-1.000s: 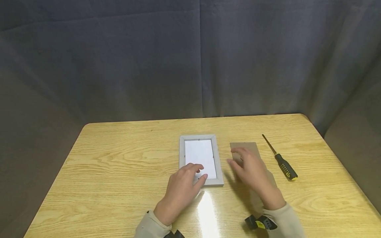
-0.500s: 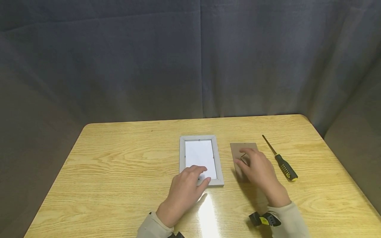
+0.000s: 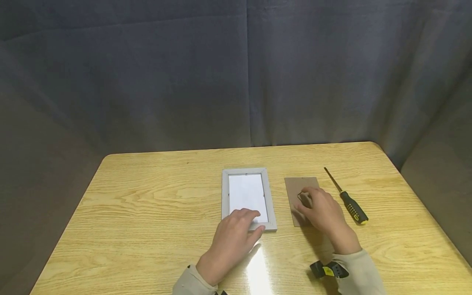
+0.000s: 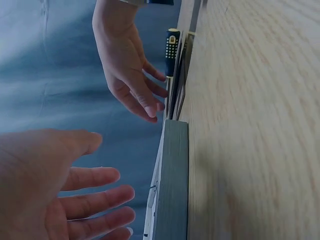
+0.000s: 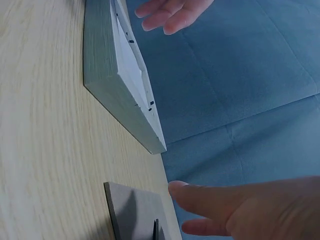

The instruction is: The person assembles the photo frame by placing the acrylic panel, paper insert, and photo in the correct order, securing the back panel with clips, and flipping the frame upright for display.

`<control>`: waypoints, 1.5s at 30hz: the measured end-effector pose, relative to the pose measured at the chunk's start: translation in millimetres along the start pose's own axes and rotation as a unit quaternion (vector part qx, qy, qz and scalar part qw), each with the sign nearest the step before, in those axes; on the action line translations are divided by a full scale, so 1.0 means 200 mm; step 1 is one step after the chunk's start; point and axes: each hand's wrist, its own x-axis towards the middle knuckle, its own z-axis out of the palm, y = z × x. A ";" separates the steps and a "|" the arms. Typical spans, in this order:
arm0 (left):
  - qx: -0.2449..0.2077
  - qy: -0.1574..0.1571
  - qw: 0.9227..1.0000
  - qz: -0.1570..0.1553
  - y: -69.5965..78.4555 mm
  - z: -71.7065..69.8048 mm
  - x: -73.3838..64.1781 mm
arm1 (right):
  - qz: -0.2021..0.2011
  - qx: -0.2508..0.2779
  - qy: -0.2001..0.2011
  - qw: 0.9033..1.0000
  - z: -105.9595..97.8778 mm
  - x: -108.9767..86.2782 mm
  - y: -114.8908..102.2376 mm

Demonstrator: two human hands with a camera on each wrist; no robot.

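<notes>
A light grey picture frame point(image 3: 225, 192) lies back side up, with a white sheet point(image 3: 246, 191) inside its opening and small dark tabs along the inner edge. My left hand point(image 3: 233, 241) hovers over the frame's near end, fingers relaxed and apart from it in the left wrist view. To the right is a brown backing board point(image 3: 293, 186) lying flat, a thin dark piece standing up from its middle. Above that board hangs my right hand point(image 3: 326, 215), thumb and fingers loosely bent. In the right wrist view its thumb point(image 5: 200, 197) is clear of the board and pinches nothing.
A screwdriver point(image 3: 353, 207) with a black and yellow handle lies right of the board, its tip pointing away. The wooden table point(image 3: 147, 213) ends at a dark curtain point(image 3: 177, 82) behind and at both sides.
My right hand has shifted right and slightly nearer over the backing board, uncovering more of its left side. My left hand has drifted slightly right and toward me. Frame and screwdriver stay put.
</notes>
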 end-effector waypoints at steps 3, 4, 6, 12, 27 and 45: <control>0.006 -0.010 1.000 0.004 0.01 0.01 0.00 | 0.005 -0.002 -0.003 1.000 0.00 0.00 0.01; 0.008 -0.013 1.000 0.006 0.01 0.01 -0.01 | 0.006 -0.002 -0.004 1.000 0.01 0.00 0.01; 0.010 -0.020 1.000 0.007 0.02 0.02 -0.01 | 0.009 -0.003 -0.007 1.000 0.01 0.00 0.01; 0.009 -0.037 0.999 0.002 0.04 0.04 -0.01 | 0.026 -0.003 -0.016 1.000 0.01 0.01 0.03; 0.022 -0.050 0.998 0.026 0.06 0.06 -0.03 | 0.061 -0.012 -0.049 0.997 -0.03 0.00 0.09; 0.024 -0.050 0.998 0.032 0.06 0.07 -0.03 | 0.069 0.002 -0.038 0.997 -0.01 0.02 0.11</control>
